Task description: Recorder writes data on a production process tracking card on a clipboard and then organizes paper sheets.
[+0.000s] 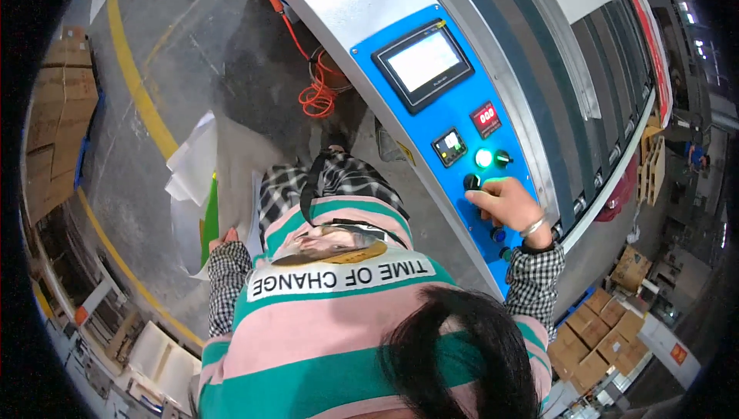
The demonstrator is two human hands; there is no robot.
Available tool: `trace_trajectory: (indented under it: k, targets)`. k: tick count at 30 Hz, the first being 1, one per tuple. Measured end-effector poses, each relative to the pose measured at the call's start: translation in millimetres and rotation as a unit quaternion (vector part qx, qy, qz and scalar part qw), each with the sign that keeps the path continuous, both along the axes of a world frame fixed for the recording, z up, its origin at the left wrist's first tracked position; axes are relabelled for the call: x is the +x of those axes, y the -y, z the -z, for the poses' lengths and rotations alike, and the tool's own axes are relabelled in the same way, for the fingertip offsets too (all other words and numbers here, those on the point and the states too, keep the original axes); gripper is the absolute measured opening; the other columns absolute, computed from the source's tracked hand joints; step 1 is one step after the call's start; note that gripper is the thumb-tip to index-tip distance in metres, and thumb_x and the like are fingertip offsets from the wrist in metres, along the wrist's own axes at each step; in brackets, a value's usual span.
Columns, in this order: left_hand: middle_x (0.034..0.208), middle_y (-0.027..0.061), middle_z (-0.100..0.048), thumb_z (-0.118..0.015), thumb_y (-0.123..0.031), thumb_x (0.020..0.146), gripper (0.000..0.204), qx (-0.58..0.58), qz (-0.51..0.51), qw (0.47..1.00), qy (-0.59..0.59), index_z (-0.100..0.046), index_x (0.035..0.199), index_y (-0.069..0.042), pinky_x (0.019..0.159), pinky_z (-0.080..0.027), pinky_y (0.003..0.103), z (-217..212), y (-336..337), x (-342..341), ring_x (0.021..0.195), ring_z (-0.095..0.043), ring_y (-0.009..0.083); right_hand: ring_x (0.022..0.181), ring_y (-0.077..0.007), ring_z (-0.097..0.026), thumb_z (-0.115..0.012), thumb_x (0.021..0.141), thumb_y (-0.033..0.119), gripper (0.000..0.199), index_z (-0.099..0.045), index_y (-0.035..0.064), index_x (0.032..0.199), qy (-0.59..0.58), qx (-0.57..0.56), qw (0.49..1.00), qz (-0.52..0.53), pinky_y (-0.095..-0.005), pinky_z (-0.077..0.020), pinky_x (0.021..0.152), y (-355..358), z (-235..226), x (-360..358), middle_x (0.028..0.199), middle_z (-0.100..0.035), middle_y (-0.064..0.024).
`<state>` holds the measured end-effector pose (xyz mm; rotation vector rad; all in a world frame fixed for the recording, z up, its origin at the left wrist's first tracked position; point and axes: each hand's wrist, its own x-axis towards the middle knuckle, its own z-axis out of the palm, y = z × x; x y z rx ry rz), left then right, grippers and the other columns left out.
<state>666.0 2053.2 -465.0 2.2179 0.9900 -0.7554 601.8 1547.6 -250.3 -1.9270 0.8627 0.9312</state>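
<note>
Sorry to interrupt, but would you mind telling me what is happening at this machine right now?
A person stands at a large machine's blue control panel. Their right hand rests on the panel, fingers at a black knob, just below a lit green button. A touchscreen higher on the panel is on. The left hand hangs at their side, mostly hidden by a checked sleeve, near white sheets on the floor. Cardboard boxes are stacked nearby.

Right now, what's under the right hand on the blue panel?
The right hand pinches a black knob on the blue control panel. Two buttons show below it; anything directly beneath the palm is covered.
</note>
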Motion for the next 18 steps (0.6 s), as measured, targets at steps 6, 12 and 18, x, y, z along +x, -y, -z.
trace_trajectory:
  k: [6, 12, 18]
  targets:
    - [0.111, 0.0207, -0.055, -0.035, -0.016, 0.089, 0.041, -0.225, -0.544, 0.796, 0.141, -0.042, 0.118, 0.013, 0.086, -0.049, 0.029, 88.7, -45.8, 31.3, 0.100, -0.057, 0.0256, 0.045, -0.0091, -0.049, -0.064, 0.080, 0.028, 0.035, -0.058, -0.0021, 0.063, -0.018, -0.007, 1.000, 0.019, -0.0255, -0.0392, 0.043, -3.5, 4.2, 4.3, 0.052, -0.053, -0.0048]
    - [0.103, 0.0219, -0.059, -0.034, -0.011, 0.087, 0.035, -0.240, -0.506, 0.824, 0.086, -0.047, 0.111, 0.012, 0.076, -0.054, 0.032, 78.6, -19.7, 68.2, 0.093, -0.060, 0.0279, 0.045, -0.0107, -0.051, -0.063, 0.079, 0.024, 0.032, -0.059, -0.0025, 0.062, -0.048, -0.025, 0.998, 0.016, -0.0267, -0.0410, 0.045, 1.4, 5.6, 0.3, 0.052, -0.054, -0.0056]
    - [0.092, 0.0233, -0.060, -0.041, -0.007, 0.085, 0.025, -0.224, -0.499, 0.836, 0.047, -0.051, 0.101, 0.009, 0.068, -0.056, 0.039, 112.0, -39.7, 59.5, 0.080, -0.062, 0.0316, 0.048, -0.0214, -0.059, -0.062, 0.075, 0.018, 0.023, -0.058, -0.0017, 0.063, -0.042, -0.065, 0.993, -0.092, -0.0333, -0.0446, 0.049, 12.3, 12.9, 25.2, 0.054, -0.058, -0.0142]
